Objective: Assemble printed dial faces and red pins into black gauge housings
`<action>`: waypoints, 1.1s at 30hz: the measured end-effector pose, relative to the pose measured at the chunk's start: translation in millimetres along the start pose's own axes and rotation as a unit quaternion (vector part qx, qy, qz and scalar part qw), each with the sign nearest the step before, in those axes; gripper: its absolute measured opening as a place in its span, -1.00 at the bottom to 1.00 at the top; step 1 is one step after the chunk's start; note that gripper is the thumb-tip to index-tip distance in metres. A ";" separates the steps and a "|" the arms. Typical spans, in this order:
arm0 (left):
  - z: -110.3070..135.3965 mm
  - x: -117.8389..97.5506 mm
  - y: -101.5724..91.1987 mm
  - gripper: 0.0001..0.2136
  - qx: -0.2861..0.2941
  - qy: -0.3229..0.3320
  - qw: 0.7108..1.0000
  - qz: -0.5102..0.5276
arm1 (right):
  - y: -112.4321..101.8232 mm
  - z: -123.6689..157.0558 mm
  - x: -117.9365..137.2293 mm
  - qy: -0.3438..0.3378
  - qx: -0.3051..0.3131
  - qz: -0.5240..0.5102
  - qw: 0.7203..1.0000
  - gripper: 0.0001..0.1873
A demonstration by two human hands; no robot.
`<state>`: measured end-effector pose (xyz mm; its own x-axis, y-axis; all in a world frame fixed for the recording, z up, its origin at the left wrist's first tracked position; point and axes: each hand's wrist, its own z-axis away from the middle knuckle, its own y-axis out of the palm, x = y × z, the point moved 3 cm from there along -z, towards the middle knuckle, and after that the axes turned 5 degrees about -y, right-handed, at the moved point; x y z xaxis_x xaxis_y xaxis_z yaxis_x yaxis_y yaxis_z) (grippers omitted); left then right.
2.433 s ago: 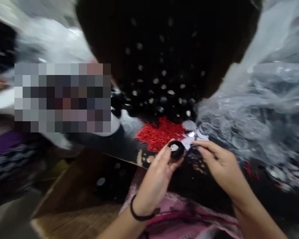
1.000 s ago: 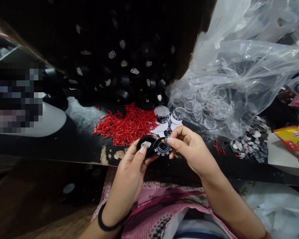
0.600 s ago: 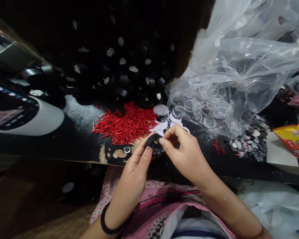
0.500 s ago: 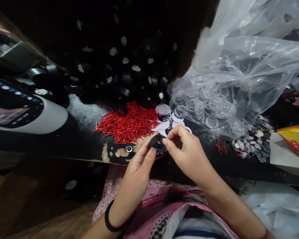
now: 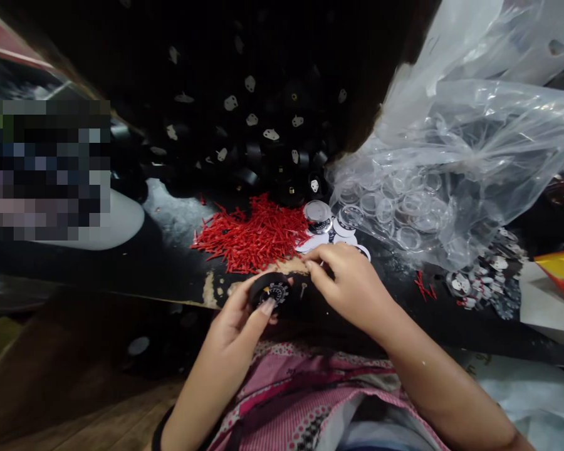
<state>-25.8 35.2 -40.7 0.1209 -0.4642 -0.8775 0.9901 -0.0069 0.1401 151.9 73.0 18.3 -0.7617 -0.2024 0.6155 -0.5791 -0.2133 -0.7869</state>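
My left hand [image 5: 237,326] grips a round black dial case [image 5: 278,294] with white markings and a small orange mark on its face. The thumb presses on the rim at the front. To the right, my right hand [image 5: 343,275] is apart from the case, its thumb and forefinger close together in a pinch; anything between them is too small to make out. Those fingertips are at the near edge of a heap of thin red pointers [image 5: 254,232] and some white-backed printed discs [image 5: 344,240]. A small metal piece [image 5: 303,289] lies between the hands.
Many black cases with pale metal plates [image 5: 271,134] fill the dark area behind. A clear plastic bag [image 5: 474,150] holds clear round covers [image 5: 408,207]. Small mixed parts [image 5: 486,282] and a yellow packet [image 5: 561,272] are at right; a white rounded object [image 5: 122,219] stands left.
My left hand has moved the dial case left and slightly down. My right hand has come away from the case toward the red pointers. The view has shifted slightly.
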 end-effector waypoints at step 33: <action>-13.2 -13.1 36.2 -0.74 0.024 0.049 0.994 0.092 | -3.0 6.2 18.1 -0.047 -0.084 -0.033 0.995 -0.89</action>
<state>9.4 52.8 -30.2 0.3083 -0.3722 -0.8755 0.9463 0.0263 0.3221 141.6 64.0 32.1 -0.6939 -0.2834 0.6619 -0.6739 -0.0684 -0.7357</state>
